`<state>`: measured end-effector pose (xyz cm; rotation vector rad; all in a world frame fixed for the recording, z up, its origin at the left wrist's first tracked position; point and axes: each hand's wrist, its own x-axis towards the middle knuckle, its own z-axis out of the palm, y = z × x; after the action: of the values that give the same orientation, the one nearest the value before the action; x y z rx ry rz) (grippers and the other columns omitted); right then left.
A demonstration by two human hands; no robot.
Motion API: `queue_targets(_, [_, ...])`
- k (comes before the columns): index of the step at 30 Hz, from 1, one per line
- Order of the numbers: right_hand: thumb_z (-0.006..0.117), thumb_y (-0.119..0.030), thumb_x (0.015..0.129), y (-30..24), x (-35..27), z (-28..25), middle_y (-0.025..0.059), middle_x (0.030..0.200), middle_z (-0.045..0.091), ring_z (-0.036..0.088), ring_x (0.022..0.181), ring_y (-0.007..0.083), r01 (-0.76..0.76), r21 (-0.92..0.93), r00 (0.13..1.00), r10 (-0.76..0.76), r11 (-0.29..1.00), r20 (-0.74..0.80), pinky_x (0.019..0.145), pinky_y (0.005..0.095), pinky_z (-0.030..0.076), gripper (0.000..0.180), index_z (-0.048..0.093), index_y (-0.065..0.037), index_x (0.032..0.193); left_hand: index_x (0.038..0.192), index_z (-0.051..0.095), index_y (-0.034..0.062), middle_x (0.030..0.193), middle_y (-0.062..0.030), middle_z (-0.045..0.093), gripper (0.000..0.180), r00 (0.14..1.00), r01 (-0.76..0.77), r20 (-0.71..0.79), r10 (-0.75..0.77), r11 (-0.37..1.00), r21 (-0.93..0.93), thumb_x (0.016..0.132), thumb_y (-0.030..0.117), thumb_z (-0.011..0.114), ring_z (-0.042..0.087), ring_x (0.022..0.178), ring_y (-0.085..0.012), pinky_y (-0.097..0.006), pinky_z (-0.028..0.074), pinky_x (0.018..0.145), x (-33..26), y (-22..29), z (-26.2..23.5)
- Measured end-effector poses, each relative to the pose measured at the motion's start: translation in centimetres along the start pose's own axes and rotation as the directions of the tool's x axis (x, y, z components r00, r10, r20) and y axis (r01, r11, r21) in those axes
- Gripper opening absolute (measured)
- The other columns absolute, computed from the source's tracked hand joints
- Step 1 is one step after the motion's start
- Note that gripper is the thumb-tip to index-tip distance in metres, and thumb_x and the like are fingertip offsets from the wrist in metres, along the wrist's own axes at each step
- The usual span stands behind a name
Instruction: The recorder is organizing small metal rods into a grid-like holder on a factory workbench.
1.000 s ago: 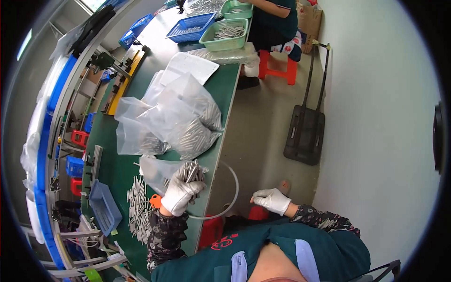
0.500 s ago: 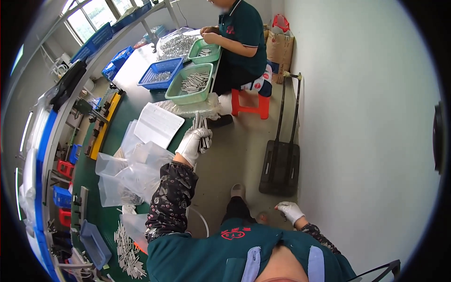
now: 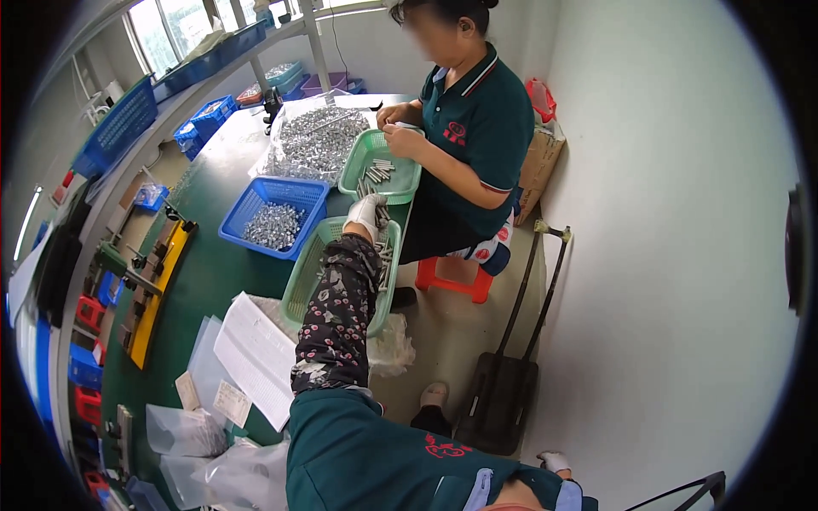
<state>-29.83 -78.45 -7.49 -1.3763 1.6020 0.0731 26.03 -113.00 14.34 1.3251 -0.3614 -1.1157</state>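
A white-gloved left hand [image 3: 365, 213] is reaching over a pale-green plastic basket [image 3: 298, 289], its fingers curling around a bundle of slim silver metal rods [image 3: 366, 189].
The basket is resting on a long green-topped work table [image 3: 209, 272], just beside a blue plastic basket [image 3: 285, 192] that is holding small shiny metal parts; a printed white sheet [image 3: 256, 358] is lying nearer the wearer. A co-worker [image 3: 477, 128] is sitting on a red plastic stool [image 3: 452, 281], a black wheeled trolley [image 3: 497, 404] is standing near the white wall [image 3: 665, 213], and the white-gloved right hand [image 3: 555, 461] is hanging low, its finger state impossible to tell.
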Motion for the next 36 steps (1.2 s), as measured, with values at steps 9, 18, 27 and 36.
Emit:
queue_targets(9, [0.06,-0.03,0.074,8.3,5.4,-0.8,0.0114,0.103,0.067,0.063,0.097,0.0267,0.262,-0.508,0.964,-0.196,0.821,0.181,0.086,0.0356,0.049,0.038,0.068,-0.01,0.104,0.07,0.05,0.0111,0.058,0.0004,0.048,0.017,0.971,0.142,-0.158,-0.179,0.965,-0.22,0.082,0.013,0.061,0.045,0.046,-0.0128,-0.024,0.039,0.04,14.1,0.1,2.9])
queue_targets(18, [0.058,-0.024,0.075,-7.3,3.9,-4.6,0.0112,0.099,0.068,0.066,0.09,0.0257,-0.106,-0.15,0.984,0.125,0.983,0.128,0.081,0.035,0.052,0.032,0.069,-0.01,0.101,0.126,0.048,0.0108,0.13,-0.0114,0.051,0.041,0.956,0.156,-0.149,-0.254,0.865,-0.477,0.09,0.032,0.045,0.046,0.119,-0.0331,-0.06,0.022,0.104,14.3,3.7,2.3])
queue_targets(27, [0.057,-0.021,0.08,-4.7,9.0,-4.8,0.0122,0.078,0.063,0.061,0.064,0.0237,-0.359,0.16,0.933,0.35,0.919,0.087,0.056,0.0357,0.05,0.025,0.067,-0.005,0.096,0.102,0.051,0.0043,0.097,-0.0109,0.051,0.019,0.962,-0.264,-0.151,0.228,0.919,-0.293,0.089,0.017,0.055,0.055,0.089,-0.0279,-0.048,0.051,0.078,-4.5,7.8,-2.8])
queue_targets(36, [0.054,-0.027,0.081,-3.9,12.1,-3.0,0.0166,0.09,0.067,0.065,0.079,0.0288,0.183,-0.018,0.982,-0.182,0.983,0.056,0.075,0.0349,0.051,0.031,0.067,-0.004,0.099,0.118,0.05,-0.002,0.119,-0.0147,0.054,0.031,0.691,-0.702,0.092,0.717,0.696,-0.15,0.09,0.012,0.049,0.053,0.114,-0.0294,-0.042,0.046,0.093,-33.9,6.9,-6.3])
